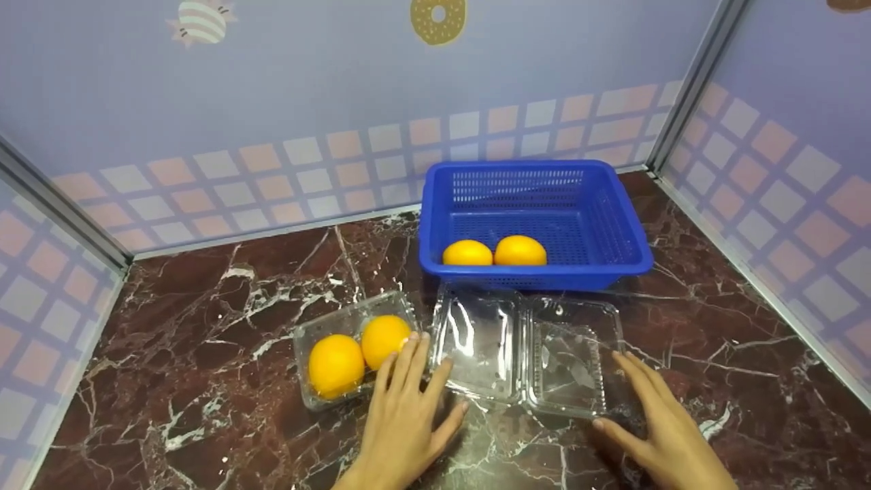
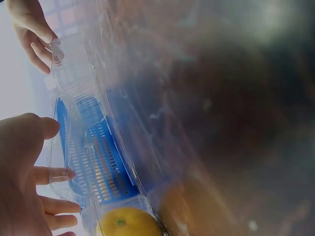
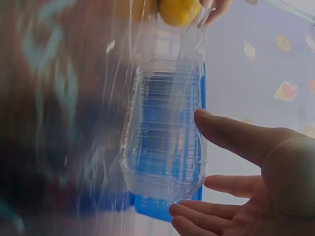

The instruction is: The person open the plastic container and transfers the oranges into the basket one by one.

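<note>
A clear plastic clamshell box [image 1: 565, 357] lies opened flat in the middle, its two halves side by side. To its left, a clear plastic box [image 1: 350, 309] holds two oranges [image 1: 337, 366]. My left hand [image 1: 401, 425] reaches between the two with fingers straight and spread; its fingertips overlap the right-hand orange and the clamshell's left edge in the head view. At the clamshell's right half is my right hand [image 1: 670, 432], thumb and fingers apart. Its thumb and fingertips come right at the rim of the clear box [image 3: 165, 128] in the right wrist view.
A blue slotted basket [image 1: 534, 271] stands behind the clamshell near the back wall, with two more oranges [image 1: 520, 250] inside at its front left. Patterned panels [image 1: 367, 82] enclose the dark red marble-look tabletop [image 1: 224, 354] at the back and both sides.
</note>
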### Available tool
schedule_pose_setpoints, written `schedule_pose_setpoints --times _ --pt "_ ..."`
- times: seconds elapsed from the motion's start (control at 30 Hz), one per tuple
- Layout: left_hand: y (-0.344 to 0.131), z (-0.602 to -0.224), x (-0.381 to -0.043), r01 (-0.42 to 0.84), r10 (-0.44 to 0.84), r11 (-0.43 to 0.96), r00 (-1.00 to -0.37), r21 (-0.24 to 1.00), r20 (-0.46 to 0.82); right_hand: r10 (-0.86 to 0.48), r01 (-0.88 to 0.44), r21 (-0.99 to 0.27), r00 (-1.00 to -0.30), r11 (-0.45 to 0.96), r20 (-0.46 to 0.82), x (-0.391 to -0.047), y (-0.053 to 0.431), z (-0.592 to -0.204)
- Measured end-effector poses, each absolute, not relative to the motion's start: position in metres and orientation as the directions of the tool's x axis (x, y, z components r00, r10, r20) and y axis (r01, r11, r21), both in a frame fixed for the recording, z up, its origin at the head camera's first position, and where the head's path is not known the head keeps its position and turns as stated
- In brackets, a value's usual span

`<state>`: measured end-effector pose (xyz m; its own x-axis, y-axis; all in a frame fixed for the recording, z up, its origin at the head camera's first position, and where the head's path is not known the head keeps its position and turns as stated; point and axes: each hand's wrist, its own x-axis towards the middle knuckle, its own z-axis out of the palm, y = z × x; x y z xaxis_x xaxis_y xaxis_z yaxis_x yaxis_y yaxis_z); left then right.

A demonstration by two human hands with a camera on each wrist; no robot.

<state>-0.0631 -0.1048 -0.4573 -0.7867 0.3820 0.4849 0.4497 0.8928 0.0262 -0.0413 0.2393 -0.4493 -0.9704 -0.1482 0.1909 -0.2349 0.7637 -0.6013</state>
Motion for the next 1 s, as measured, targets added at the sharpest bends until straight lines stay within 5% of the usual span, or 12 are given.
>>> schedule_pose_setpoints --times 1.0 --pt "-0.078 -0.459 -0.079 0.469 0.463 0.883 -0.876 0.017 0.134 -0.09 -0.094 -0.562 -0.995 0.821 0.036 -0.057 0.272 -0.449"
